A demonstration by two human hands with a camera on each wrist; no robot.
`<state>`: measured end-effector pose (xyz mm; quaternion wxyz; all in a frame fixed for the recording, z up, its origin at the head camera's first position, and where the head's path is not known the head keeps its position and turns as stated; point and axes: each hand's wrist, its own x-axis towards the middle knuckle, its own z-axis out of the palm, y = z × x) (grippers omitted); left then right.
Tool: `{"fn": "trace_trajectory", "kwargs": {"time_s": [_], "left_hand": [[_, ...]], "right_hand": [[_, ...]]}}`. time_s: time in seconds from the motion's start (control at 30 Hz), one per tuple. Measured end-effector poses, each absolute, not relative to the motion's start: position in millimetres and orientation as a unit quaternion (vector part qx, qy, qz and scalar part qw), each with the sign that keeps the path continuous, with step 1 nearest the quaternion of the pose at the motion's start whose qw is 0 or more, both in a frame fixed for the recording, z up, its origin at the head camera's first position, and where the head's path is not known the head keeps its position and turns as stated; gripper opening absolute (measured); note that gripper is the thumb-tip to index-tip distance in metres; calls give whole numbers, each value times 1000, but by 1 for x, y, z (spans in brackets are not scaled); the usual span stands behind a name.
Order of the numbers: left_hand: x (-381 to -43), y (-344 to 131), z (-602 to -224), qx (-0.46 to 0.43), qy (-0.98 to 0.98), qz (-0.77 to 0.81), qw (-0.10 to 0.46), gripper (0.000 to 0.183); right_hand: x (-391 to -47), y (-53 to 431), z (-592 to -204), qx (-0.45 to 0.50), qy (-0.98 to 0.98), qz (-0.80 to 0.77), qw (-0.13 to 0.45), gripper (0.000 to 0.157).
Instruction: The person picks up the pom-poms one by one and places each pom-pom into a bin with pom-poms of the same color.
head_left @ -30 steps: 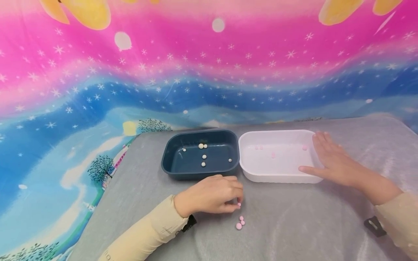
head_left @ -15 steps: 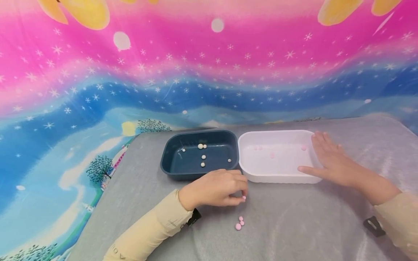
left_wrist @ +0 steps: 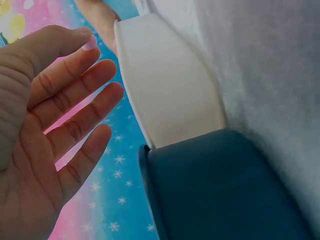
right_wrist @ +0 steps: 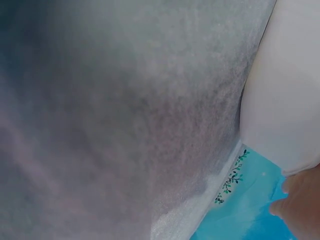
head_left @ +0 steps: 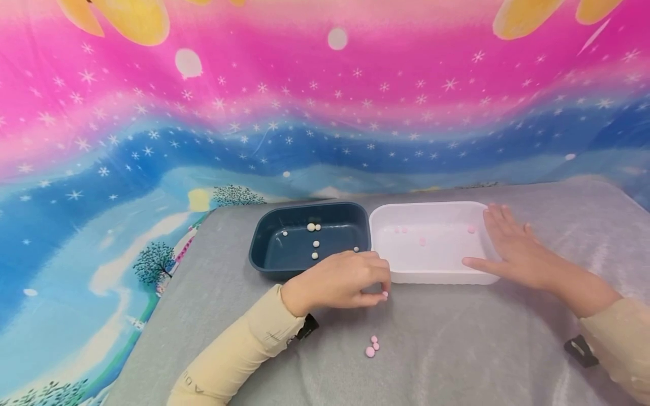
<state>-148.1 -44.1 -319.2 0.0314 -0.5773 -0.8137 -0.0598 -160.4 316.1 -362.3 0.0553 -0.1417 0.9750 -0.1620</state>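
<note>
Pink ball [head_left: 385, 294] was pinched between thumb and index of the left hand [head_left: 340, 282]. Over the last second that hand had shifted forward and right, off the three loose pink balls [head_left: 370, 352], toward the white tray's [head_left: 437, 277] near-left corner. Read: mid-carry, ball not in a tray yet, three left on the cloth [head_left: 457, 349]. Right hand [head_left: 520, 248] stayed at the tray's right end, thumb spread from its straight fingers.
</note>
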Motion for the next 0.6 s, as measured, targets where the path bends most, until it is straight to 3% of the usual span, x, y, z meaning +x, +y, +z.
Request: {"fn": "trace_trajectory", "kwargs": {"time_s": [0.6], "left_hand": [[-172,-36,-314,-564,-821,-85,25,8]], "right_hand": [[-161,322,-364,-169,971,-162,51,117]]}}
